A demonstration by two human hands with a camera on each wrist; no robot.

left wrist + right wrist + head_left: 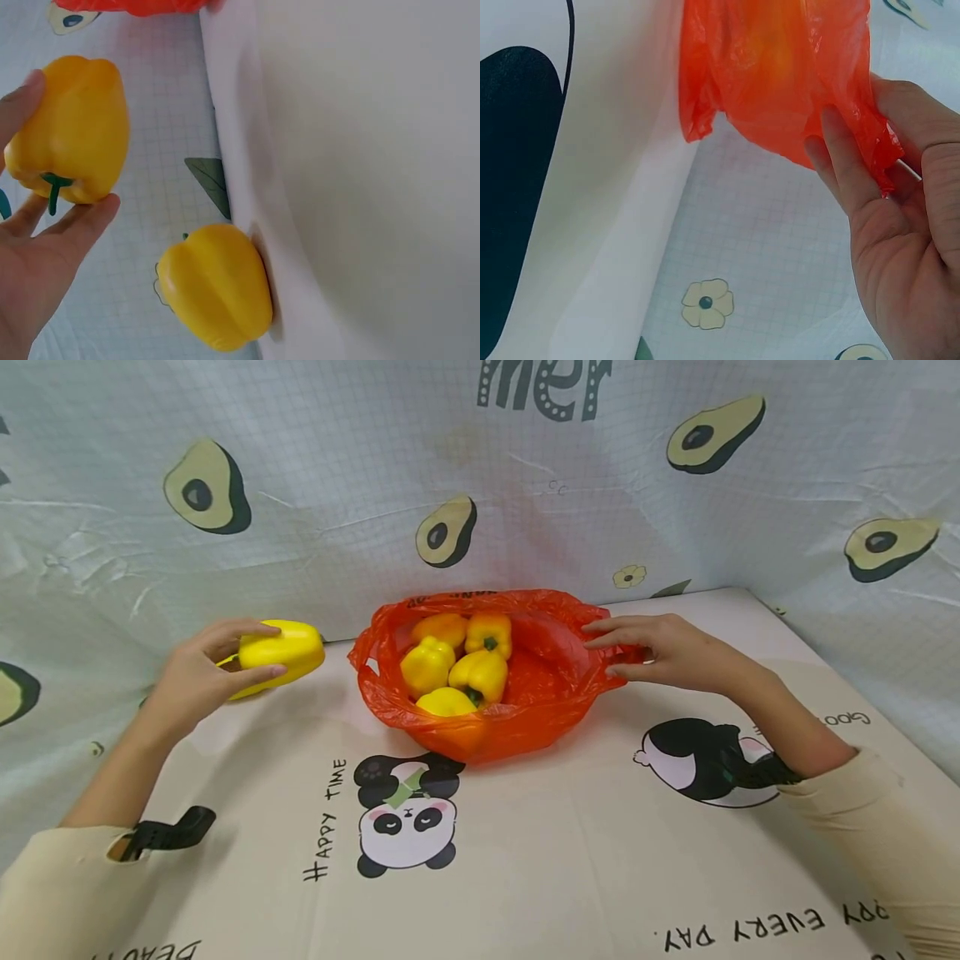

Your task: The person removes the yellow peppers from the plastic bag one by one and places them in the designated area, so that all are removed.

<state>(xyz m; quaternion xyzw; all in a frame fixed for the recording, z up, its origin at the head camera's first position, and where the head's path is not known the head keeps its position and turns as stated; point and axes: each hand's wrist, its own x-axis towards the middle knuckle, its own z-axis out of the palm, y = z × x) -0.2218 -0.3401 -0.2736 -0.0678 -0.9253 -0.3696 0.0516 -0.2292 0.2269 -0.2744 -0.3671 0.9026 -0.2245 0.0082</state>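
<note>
My left hand (206,672) grips a yellow bell pepper (281,645) between thumb and fingers, above the left side of the table. In the left wrist view this held bell pepper (79,127) shows its green stem. Below it, a second yellow bell pepper (217,285) lies by the table's edge; the hand mostly hides it in the head view. A red plastic bag (487,739) sits open at the back middle. Several yellow bell peppers (427,667) lie in its left part. My right hand (660,647) holds the bag's right rim, with red plastic (855,142) between thumb and fingers.
The pale table cover (540,852) carries printed pandas and lettering. A white sheet with avocado prints (337,468) hangs right behind the table. A black strap (172,833) sticks out at the left wrist.
</note>
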